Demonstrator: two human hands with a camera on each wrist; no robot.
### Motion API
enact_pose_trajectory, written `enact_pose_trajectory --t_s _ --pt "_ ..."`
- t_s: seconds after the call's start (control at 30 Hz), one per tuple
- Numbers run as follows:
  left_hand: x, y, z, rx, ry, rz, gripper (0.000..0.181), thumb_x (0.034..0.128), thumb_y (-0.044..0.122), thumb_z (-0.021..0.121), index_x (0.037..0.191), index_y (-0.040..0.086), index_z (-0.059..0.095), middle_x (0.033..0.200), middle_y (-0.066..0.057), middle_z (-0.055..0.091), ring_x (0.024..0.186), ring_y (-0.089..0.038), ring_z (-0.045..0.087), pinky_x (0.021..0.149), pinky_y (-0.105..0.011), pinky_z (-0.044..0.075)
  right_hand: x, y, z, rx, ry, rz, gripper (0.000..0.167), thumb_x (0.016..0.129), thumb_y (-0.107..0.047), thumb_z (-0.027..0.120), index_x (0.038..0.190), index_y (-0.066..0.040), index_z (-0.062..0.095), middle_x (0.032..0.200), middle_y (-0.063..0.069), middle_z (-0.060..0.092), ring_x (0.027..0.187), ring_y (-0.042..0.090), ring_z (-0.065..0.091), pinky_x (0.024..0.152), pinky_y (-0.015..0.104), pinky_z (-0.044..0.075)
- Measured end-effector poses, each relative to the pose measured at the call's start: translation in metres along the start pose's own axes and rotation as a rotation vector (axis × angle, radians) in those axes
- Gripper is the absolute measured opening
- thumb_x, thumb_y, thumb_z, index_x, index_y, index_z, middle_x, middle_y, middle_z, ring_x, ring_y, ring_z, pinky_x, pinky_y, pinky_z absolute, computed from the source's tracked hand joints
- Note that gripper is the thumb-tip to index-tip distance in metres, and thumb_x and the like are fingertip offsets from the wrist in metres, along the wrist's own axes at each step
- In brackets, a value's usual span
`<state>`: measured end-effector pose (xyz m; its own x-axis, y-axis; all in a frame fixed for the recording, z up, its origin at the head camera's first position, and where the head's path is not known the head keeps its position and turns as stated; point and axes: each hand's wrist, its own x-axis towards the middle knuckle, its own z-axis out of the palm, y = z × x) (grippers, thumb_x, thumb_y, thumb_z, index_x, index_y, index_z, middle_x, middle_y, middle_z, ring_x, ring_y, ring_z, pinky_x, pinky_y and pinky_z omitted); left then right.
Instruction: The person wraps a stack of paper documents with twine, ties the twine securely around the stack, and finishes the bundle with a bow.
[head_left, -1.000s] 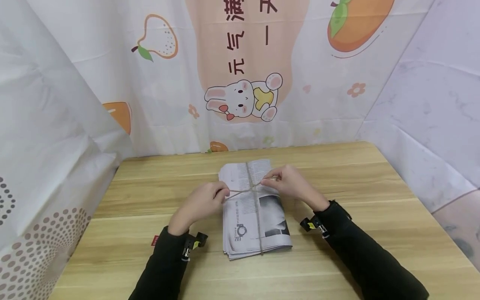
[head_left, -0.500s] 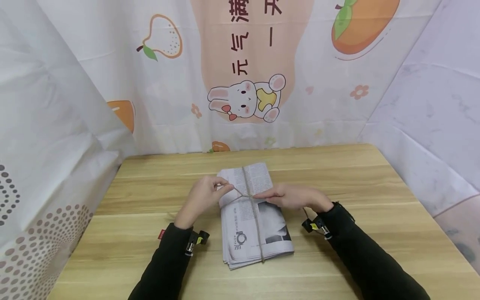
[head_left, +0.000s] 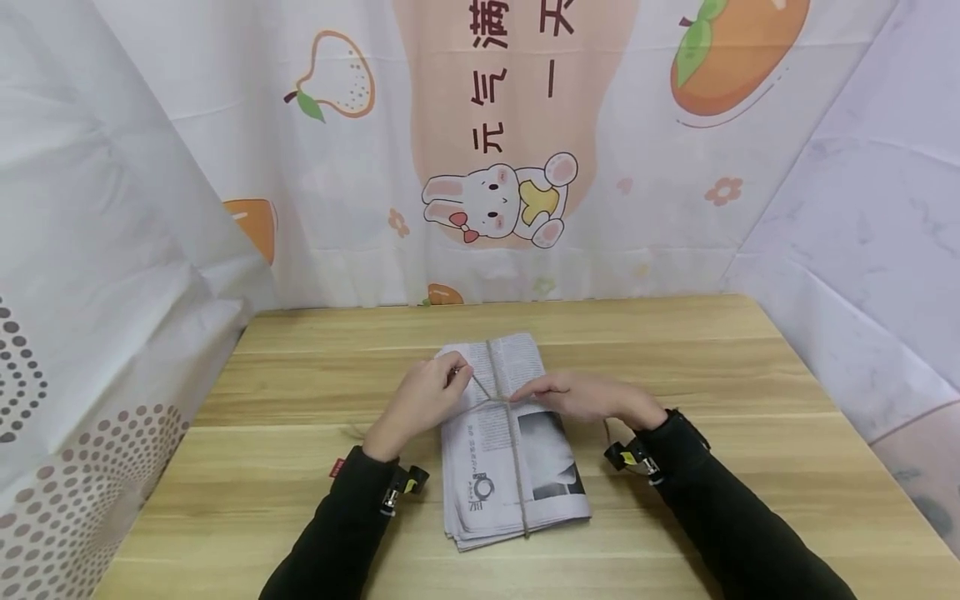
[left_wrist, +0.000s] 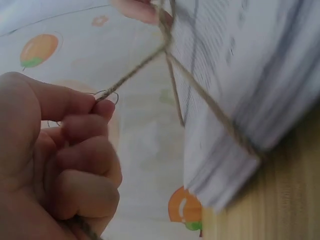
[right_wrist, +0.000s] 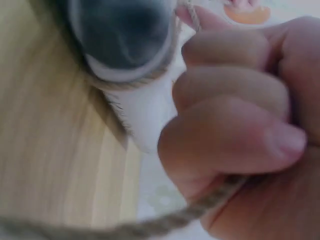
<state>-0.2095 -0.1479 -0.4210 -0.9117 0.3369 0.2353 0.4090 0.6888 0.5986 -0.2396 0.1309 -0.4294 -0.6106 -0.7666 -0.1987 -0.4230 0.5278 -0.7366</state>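
A folded stack of newspapers (head_left: 491, 454) lies on the table, with brown twine (head_left: 517, 475) running lengthwise and crosswise around it. My left hand (head_left: 427, 396), over the stack's left side, pinches one twine end between thumb and forefinger. In the left wrist view that twine (left_wrist: 135, 70) runs taut from the fingertips to the crossing. My right hand (head_left: 581, 396) reaches over the right side, its extended forefinger touching the crossing. In the right wrist view the other fingers (right_wrist: 225, 135) curl round another stretch of twine (right_wrist: 165, 225). The knot's details are hidden.
The wooden table (head_left: 300, 358) extends around the stack. A small red tag (head_left: 337, 467) shows beside the left sleeve. A printed curtain (head_left: 337, 208) hangs behind the table's far edge, and pale sheets hang at both sides.
My right hand has gone from pinching the twine above the stack to touching the crossing with its forefinger. The left hand has shifted right, still pinching its end. The view has shifted slightly.
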Motion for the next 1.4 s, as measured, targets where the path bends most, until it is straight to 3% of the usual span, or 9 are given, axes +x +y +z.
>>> enact_pose_trajectory --t_s 0.17,0.53,0.7,0.87,0.93,1.0,1.13,1.3,1.4 --pt "0.002 0.001 0.008 -0.007 0.02 0.029 0.016 0.1042 0.022 0.058 0.101 0.011 0.07 0.065 0.006 0.049 0.057 -0.01 0.046 0.055 -0.029 0.04 -0.002 0.003 -0.005 -0.039 0.068 -0.075 0.037 0.107 -0.005 0.038 0.117 -0.016 0.072 0.12 0.0 0.067 0.112 0.018 0.058 0.099 0.039 0.046" --pt "0.003 -0.002 0.012 -0.039 0.051 0.003 0.018 0.1053 0.022 0.058 0.103 0.009 0.07 0.063 0.004 0.046 0.053 -0.01 0.042 0.052 -0.029 0.037 -0.008 0.005 -0.001 0.035 -0.129 0.073 0.052 0.107 -0.01 0.04 0.153 -0.036 0.045 0.157 0.002 0.04 0.126 0.018 0.044 0.103 0.036 0.038" --pt "0.003 -0.003 0.012 -0.04 0.098 0.0 0.018 0.105 0.022 0.058 0.103 0.01 0.071 0.071 0.004 0.056 0.056 -0.012 0.046 0.055 -0.03 0.04 -0.01 0.005 -0.003 0.074 -0.149 0.021 0.049 0.109 -0.014 0.039 0.155 -0.031 0.042 0.158 0.002 0.039 0.122 0.022 0.047 0.092 0.03 0.043" --pt "0.004 -0.002 0.009 -0.039 0.105 0.021 0.017 0.1043 0.023 0.06 0.103 0.011 0.072 0.072 0.003 0.058 0.055 -0.011 0.046 0.054 -0.029 0.041 -0.018 0.005 -0.013 0.084 -0.065 -0.016 0.042 0.111 -0.02 0.039 0.151 -0.023 0.05 0.154 0.005 0.045 0.132 0.024 0.046 0.106 0.04 0.039" --pt "0.004 -0.003 0.005 -0.05 0.093 0.018 0.017 0.1038 0.022 0.06 0.102 0.011 0.073 0.069 0.004 0.056 0.054 -0.01 0.044 0.053 -0.029 0.039 -0.02 0.005 -0.018 0.047 0.001 -0.036 0.039 0.111 -0.023 0.04 0.147 -0.017 0.055 0.139 0.007 0.057 0.125 0.021 0.051 0.105 0.042 0.041" --pt "0.003 -0.005 0.0 -0.065 0.076 0.012 0.017 0.1037 0.022 0.061 0.102 0.011 0.073 0.065 0.004 0.051 0.052 -0.009 0.04 0.051 -0.029 0.037 -0.019 0.005 -0.021 -0.003 0.064 -0.049 0.037 0.111 -0.025 0.042 0.141 -0.011 0.059 0.105 0.005 0.065 0.095 0.016 0.059 0.087 0.036 0.048" --pt "0.002 -0.009 -0.011 -0.091 0.014 0.027 0.019 0.1033 0.024 0.062 0.103 0.01 0.074 0.06 0.005 0.043 0.05 -0.009 0.035 0.051 -0.027 0.034 -0.017 0.008 -0.027 -0.062 0.123 -0.07 0.032 0.109 -0.024 0.048 0.122 -0.002 0.068 0.07 -0.006 0.044 0.057 0.006 0.036 0.058 0.027 0.038" --pt "0.001 -0.014 -0.017 -0.104 -0.056 0.032 0.022 0.1018 0.026 0.064 0.098 0.007 0.076 0.064 0.006 0.048 0.053 -0.008 0.039 0.052 -0.025 0.034 -0.023 0.013 -0.036 -0.073 0.162 -0.052 0.026 0.107 -0.021 0.053 0.106 -0.007 0.075 0.068 -0.009 0.045 0.052 0.002 0.032 0.057 0.025 0.037" --pt "0.0 -0.015 -0.018 -0.107 -0.067 0.011 0.025 0.0992 0.026 0.065 0.081 0.01 0.071 0.065 0.007 0.051 0.055 -0.009 0.041 0.052 -0.025 0.034 -0.028 0.016 -0.041 -0.083 0.182 -0.056 0.024 0.107 -0.02 0.054 0.105 -0.008 0.075 0.068 -0.01 0.047 0.051 0.002 0.029 0.059 0.026 0.039"
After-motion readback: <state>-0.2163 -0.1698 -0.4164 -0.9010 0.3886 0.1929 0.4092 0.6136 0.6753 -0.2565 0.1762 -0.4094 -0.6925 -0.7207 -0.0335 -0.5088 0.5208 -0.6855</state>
